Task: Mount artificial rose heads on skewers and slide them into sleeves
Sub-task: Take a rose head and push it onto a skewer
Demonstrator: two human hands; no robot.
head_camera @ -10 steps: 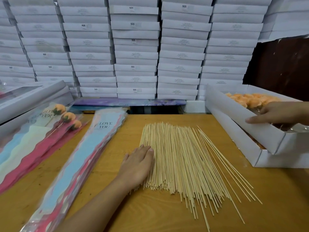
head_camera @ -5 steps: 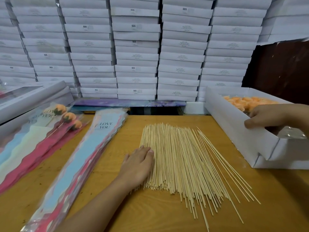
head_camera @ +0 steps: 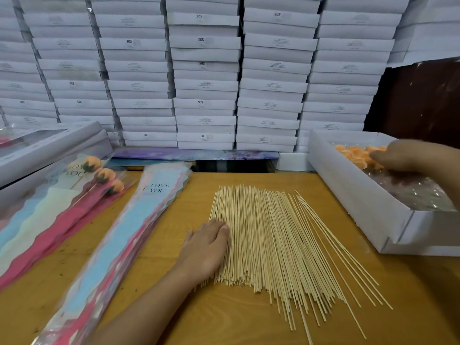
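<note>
Backdrop: stacked white boxes (head_camera: 204, 70) behind a wooden table (head_camera: 224, 317).
Left hand (head_camera: 206, 247): flat, fingers relaxed, resting on skewers (head_camera: 273, 240).
Right hand (head_camera: 408, 158): blurred inside open box (head_camera: 361, 202) among orange rose heads (head_camera: 353, 153); grip unclear.
Sleeves (head_camera: 119, 245): piled left.

light: even, soft, dim at far right | shadows: faint under left hand (head_camera: 206, 247) | blur: right hand (head_camera: 408, 155) smeared | distortion: stacked boxes (head_camera: 204, 70) bow toward edges

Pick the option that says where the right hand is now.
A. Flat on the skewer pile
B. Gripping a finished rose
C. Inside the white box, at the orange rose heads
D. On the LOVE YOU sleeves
C: the right hand reaches into the white box beside the orange rose heads; the left hand lies on the skewers.
</note>
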